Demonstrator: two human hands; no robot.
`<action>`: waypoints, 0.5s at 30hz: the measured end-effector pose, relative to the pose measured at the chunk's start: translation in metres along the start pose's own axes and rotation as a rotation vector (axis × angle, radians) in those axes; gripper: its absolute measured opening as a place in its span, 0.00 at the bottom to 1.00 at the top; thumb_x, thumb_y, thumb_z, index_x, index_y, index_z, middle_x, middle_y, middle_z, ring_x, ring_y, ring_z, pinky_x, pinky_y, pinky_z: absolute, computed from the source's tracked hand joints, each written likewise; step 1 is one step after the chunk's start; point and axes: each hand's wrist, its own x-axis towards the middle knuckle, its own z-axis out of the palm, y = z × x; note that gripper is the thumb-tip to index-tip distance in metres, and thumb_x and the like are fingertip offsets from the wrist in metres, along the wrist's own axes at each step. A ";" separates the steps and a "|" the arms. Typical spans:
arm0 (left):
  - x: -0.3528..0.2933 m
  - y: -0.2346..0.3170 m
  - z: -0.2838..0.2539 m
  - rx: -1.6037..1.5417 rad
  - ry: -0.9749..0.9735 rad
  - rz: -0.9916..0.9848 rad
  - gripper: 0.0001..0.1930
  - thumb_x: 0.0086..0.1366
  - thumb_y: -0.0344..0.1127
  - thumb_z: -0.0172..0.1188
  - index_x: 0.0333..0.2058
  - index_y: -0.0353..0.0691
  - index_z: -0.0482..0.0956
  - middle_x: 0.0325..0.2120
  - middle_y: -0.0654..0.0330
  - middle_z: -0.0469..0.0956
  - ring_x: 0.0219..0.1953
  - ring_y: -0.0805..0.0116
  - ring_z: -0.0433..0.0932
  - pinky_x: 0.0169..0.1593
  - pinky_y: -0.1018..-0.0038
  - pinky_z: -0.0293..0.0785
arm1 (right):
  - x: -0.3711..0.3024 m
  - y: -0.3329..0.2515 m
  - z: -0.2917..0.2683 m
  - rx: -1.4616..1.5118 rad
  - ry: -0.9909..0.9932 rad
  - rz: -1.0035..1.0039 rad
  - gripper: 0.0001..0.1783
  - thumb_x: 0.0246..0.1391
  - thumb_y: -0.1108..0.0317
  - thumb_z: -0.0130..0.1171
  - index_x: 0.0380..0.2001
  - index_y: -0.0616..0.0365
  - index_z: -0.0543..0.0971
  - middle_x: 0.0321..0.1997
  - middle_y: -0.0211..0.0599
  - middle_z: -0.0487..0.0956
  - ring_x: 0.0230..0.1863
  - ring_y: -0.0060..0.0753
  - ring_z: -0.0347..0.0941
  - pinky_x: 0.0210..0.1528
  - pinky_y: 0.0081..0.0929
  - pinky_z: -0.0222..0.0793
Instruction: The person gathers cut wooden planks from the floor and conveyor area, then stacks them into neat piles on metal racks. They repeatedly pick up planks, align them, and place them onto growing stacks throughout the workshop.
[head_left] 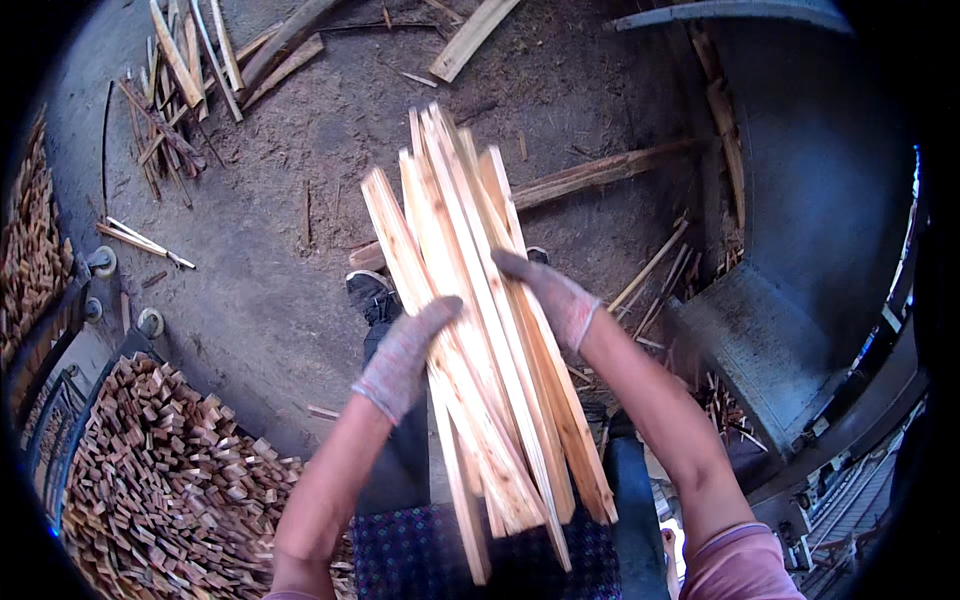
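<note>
A loose bundle of long, pale wooden strips [470, 290] hangs in front of me, running from the upper middle down toward my lap. Its ends are uneven, and several strips fan apart at the bottom. My left hand [411, 352], in a grey work glove with a dark thumb, grips the bundle's left side. On the right side my right hand [548, 292], gloved alike, clasps it from the edge with the thumb on top. Most fingers of both hands are hidden beneath the wood. A dark patterned cloth [400, 555] covers my lap below.
At lower left, a cart holds a dense stack of short wood pieces [170, 470]; another stack [35, 250] stands farther left. Scrap slats [180, 70] lie at the upper left. A long plank [610, 172] crosses the dusty floor behind the bundle. Grey metal machinery [820, 180] fills the right.
</note>
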 end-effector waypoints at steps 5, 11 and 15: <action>0.008 -0.032 -0.020 -0.281 -0.047 -0.063 0.38 0.68 0.48 0.66 0.68 0.33 0.62 0.58 0.46 0.76 0.58 0.55 0.79 0.64 0.60 0.76 | 0.001 0.014 0.007 0.056 0.069 0.128 0.39 0.64 0.48 0.61 0.67 0.66 0.68 0.59 0.52 0.80 0.54 0.41 0.82 0.59 0.36 0.80; 0.088 -0.018 -0.064 -0.424 -0.051 -0.049 0.32 0.70 0.49 0.63 0.65 0.36 0.68 0.55 0.49 0.78 0.56 0.57 0.80 0.62 0.61 0.78 | 0.078 0.028 0.005 0.032 0.139 -0.011 0.36 0.65 0.47 0.61 0.65 0.64 0.71 0.57 0.51 0.81 0.53 0.40 0.83 0.57 0.35 0.80; 0.096 -0.040 -0.089 -0.292 0.017 0.009 0.34 0.67 0.50 0.67 0.65 0.39 0.68 0.54 0.51 0.80 0.56 0.59 0.80 0.59 0.66 0.80 | 0.093 0.048 0.013 0.053 0.197 0.015 0.38 0.64 0.45 0.62 0.67 0.60 0.69 0.60 0.47 0.80 0.55 0.39 0.82 0.57 0.36 0.80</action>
